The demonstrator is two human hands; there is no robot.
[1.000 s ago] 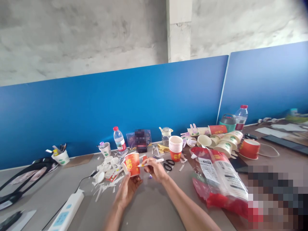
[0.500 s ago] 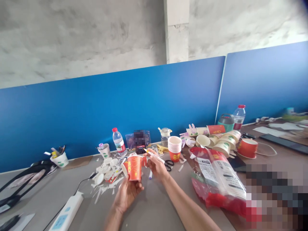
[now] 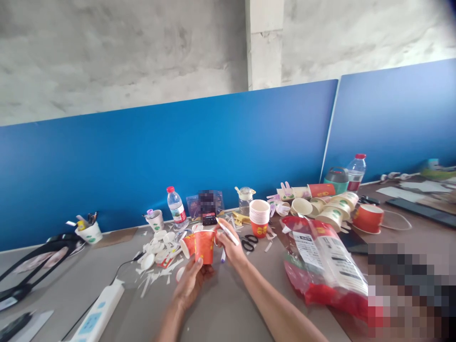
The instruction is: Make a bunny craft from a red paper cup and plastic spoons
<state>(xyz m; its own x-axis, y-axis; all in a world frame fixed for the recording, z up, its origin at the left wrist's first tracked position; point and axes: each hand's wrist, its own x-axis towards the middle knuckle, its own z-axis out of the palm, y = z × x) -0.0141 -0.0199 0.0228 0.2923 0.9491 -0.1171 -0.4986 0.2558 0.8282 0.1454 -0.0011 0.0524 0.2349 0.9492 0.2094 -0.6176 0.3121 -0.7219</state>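
Observation:
My left hand (image 3: 190,281) grips a red paper cup (image 3: 204,246) from below, holding it upright above the grey desk (image 3: 228,308). My right hand (image 3: 231,244) is at the cup's right side, fingers closed round a white pen (image 3: 227,231) whose tip points at the cup's rim. A second red cup (image 3: 187,245) lies on its side just left of the held one. Black scissors (image 3: 248,244) lie right of my right hand.
White paper scraps and cut discs (image 3: 156,251) litter the desk left of the cup. A stack of cups (image 3: 259,217), water bottles (image 3: 176,206), a red plastic bag (image 3: 320,261), a pile of cups (image 3: 331,206) and a power strip (image 3: 96,318) surround them. Blue partitions (image 3: 178,156) back the desk.
The cup turned from tilted to upright in my left hand. My right hand swung the pen up, so it now points up-left at the rim.

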